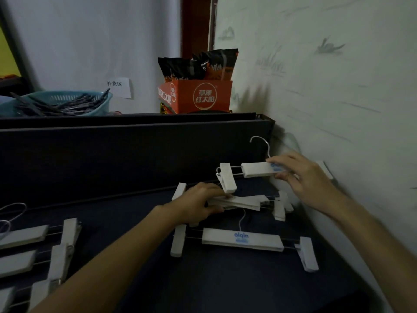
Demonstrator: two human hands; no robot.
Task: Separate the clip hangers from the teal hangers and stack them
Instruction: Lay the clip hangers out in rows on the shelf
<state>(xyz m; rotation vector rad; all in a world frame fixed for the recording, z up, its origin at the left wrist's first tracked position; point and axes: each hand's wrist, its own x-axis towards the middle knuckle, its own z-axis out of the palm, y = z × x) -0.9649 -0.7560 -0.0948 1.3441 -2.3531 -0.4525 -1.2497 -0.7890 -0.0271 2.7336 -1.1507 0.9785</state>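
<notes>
Clip hangers sorted by the wall.
Right hand point(304, 175) pinched a raised white clip hanger point(252, 170); left hand point(198, 203) gripped the hanger stack point(239, 202).

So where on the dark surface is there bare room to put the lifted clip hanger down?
Bare patch: the middle of the dark surface, between the left clip hangers and the left hand. Also bare: the near strip below the labelled hanger. Crowded: under the right hand, where the stack lies.

Dim, cool-toned indoor light; dark table point(225, 285) surface underexposed. Soft shadows on right wall point(338, 86). Slight motion blur, noise. Wide-angle bending at frame edges.
</notes>
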